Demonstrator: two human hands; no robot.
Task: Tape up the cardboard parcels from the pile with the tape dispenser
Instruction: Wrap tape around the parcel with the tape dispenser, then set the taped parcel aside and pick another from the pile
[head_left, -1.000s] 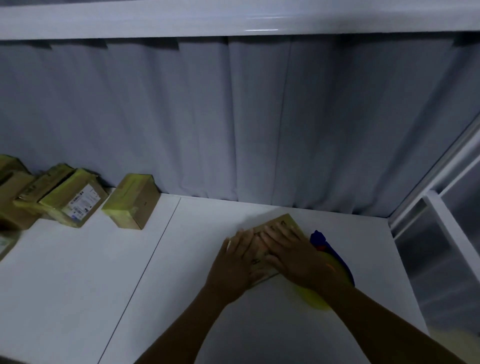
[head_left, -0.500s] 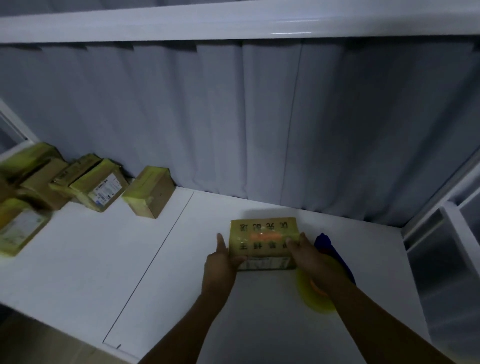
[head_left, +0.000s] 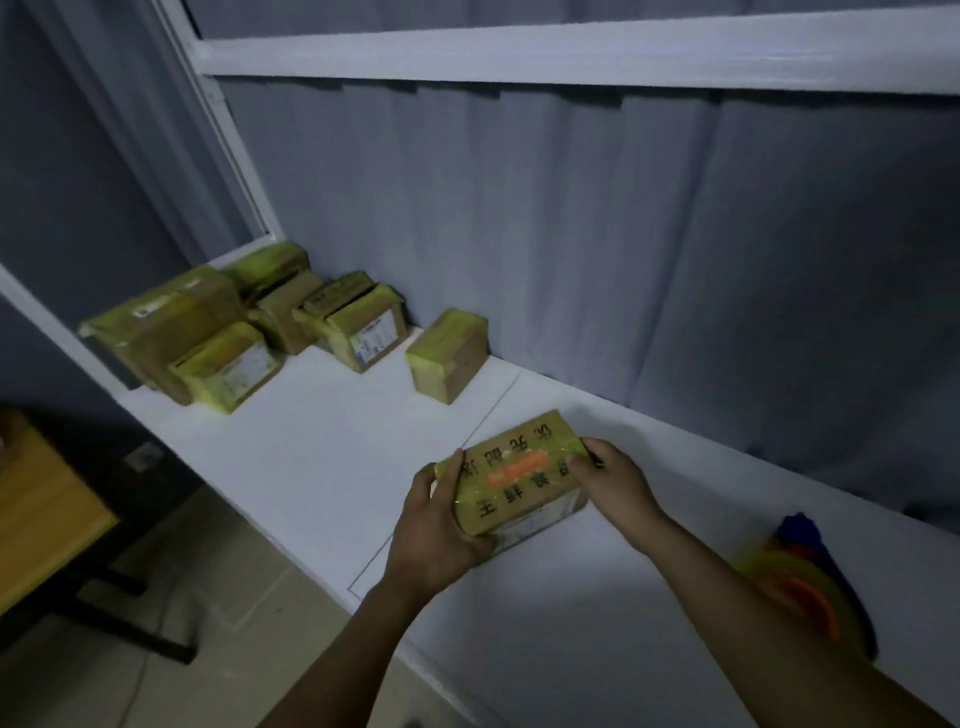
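A small cardboard parcel (head_left: 519, 475) with black characters and an orange stripe sits between both hands, just above the white table (head_left: 322, 447). My left hand (head_left: 436, 535) grips its near left end. My right hand (head_left: 613, 480) holds its right end. The tape dispenser (head_left: 802, 582), blue with a yellow roll and an orange core, lies on the table to the right, behind my right forearm. A pile of taped parcels (head_left: 234, 327) rests at the table's far left.
One taped box (head_left: 449, 353) stands alone between the pile and the held parcel. Grey curtains hang behind the table. A yellow-topped desk (head_left: 41, 499) stands on the floor to the left, beyond the table's front edge.
My head has turned left, so the pile and the floor have come into view. Both hands went from pressing on the parcel's top to gripping its ends, and carry it leftward, away from the dispenser.
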